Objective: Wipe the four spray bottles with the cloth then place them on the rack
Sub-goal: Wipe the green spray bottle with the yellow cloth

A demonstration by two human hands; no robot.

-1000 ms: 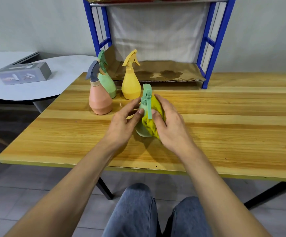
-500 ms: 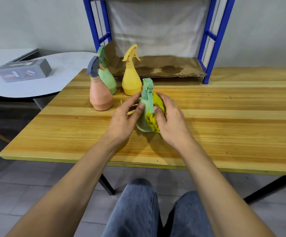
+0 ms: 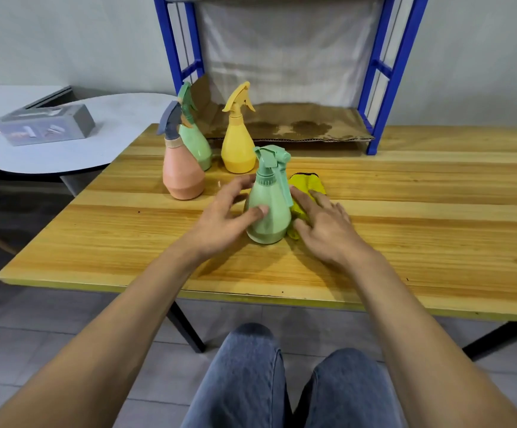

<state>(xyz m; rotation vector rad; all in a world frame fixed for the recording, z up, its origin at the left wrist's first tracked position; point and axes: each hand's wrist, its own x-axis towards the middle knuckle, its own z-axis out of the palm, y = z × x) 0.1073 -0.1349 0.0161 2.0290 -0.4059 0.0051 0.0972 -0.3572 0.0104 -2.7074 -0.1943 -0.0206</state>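
A light green spray bottle (image 3: 269,208) stands upright on the wooden table (image 3: 421,230). My left hand (image 3: 225,219) holds it loosely from the left, thumb on its front and fingers spread toward its back. The yellow cloth (image 3: 309,184) lies on the table just right of this bottle, and my right hand (image 3: 323,225) rests flat on it with fingers apart. Three more bottles stand behind: a pink one with a grey sprayer (image 3: 182,174), a second green one (image 3: 196,143) and a yellow one (image 3: 238,143). The blue rack (image 3: 374,97) stands at the table's back.
Brown cardboard (image 3: 294,123) lines the rack's bottom shelf, and a pale sheet hangs behind it. A round white table (image 3: 75,149) with a grey box (image 3: 45,125) stands to the left. My knees show below the table's near edge.
The green bottle was held with the cloth wrapped on its right side; now it stands on the table. My right hand has lowered the cloth onto the table beside it and opened flat.
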